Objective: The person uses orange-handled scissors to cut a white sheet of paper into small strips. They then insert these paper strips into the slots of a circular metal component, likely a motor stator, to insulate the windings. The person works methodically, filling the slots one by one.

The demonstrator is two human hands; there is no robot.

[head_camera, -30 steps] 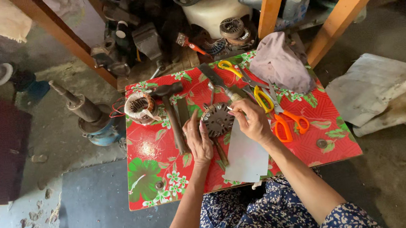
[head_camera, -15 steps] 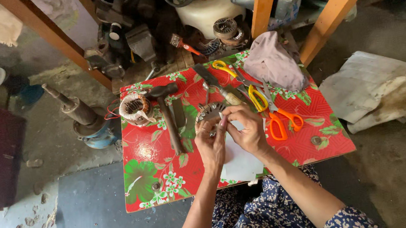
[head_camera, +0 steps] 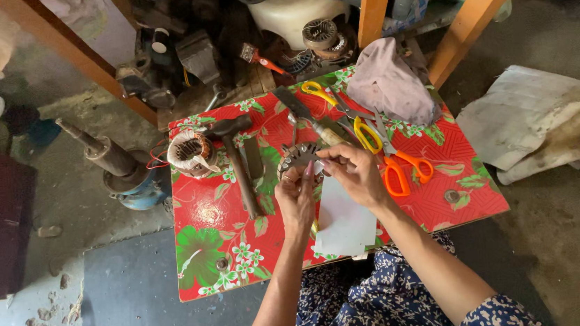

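Both my hands meet over a low table with a red flowered cover (head_camera: pixel 211 219). My left hand (head_camera: pixel 295 201) and my right hand (head_camera: pixel 354 171) hold a round grey toothed metal core (head_camera: pixel 297 159) between the fingertips, lifted a little off the cover. A small pale strip stands between my fingers at the core's rim. Under my right wrist lies a white sheet (head_camera: pixel 348 224).
On the cover lie a hammer (head_camera: pixel 237 157), a wound copper coil (head_camera: pixel 190 153), yellow scissors (head_camera: pixel 341 113), orange scissors (head_camera: pixel 402 167) and a grey cloth (head_camera: pixel 391 81). Motor parts crowd the back under orange wooden legs (head_camera: pixel 476 14). A metal shaft (head_camera: pixel 108 161) stands on the floor at left.
The core was lying on the cover under my hands; now both hands hold it raised slightly, and my fingers have closed around its rim.
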